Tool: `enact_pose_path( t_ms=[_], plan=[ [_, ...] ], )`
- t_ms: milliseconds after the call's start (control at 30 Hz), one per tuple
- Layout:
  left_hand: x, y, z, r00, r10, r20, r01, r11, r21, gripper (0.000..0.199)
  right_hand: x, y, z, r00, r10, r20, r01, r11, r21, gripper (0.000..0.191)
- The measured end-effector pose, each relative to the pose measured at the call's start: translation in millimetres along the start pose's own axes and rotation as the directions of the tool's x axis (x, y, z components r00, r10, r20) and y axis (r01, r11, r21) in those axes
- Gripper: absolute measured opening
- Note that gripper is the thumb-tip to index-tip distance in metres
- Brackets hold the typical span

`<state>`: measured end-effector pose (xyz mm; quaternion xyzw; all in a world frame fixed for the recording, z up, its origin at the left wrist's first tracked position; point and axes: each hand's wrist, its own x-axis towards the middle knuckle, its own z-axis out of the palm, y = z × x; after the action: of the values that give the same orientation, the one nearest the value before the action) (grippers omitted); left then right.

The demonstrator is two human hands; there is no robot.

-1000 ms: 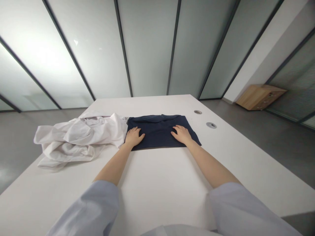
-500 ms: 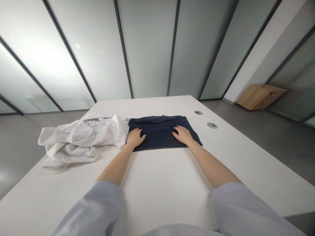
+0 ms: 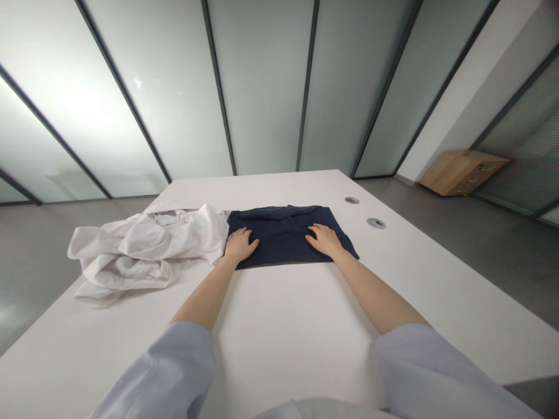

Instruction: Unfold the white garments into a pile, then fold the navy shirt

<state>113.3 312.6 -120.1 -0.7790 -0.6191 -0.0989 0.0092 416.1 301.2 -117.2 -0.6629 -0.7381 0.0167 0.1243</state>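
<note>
A dark navy cloth (image 3: 283, 235), folded into a flat, wide shape, lies on the white table (image 3: 297, 331). My left hand (image 3: 241, 244) rests on its left side, palm down with the fingers spread. On the right part of the cloth lies my right hand (image 3: 324, 240), also flat, its fingers apart. Neither hand grips anything. A crumpled white garment (image 3: 152, 247) lies just left of the navy cloth, its right edge against it and close to my left hand.
Two round grommets (image 3: 376, 223) are set in the table's right side. A wooden cabinet (image 3: 458, 171) stands on the floor at the far right. Frosted glass panels (image 3: 262, 87) with dark frames rise behind the table.
</note>
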Motion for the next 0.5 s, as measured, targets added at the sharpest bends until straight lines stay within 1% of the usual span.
enact_pose_path(
  t_ms=[300,500],
  plan=[
    [-0.5,0.2,-0.3,1.000,-0.005,-0.003,0.005,0.999,-0.033,0.052,0.9,1.9,2.5,1.000,-0.003,-0.007,0.003,1.000,0.002,0.043],
    [0.2,-0.6,0.6,1.000,-0.006,-0.003,0.006,1.000,-0.025,0.051,1.1,2.3,2.9,1.000,-0.001,-0.001,0.001,1.000,-0.006,0.043]
  ],
)
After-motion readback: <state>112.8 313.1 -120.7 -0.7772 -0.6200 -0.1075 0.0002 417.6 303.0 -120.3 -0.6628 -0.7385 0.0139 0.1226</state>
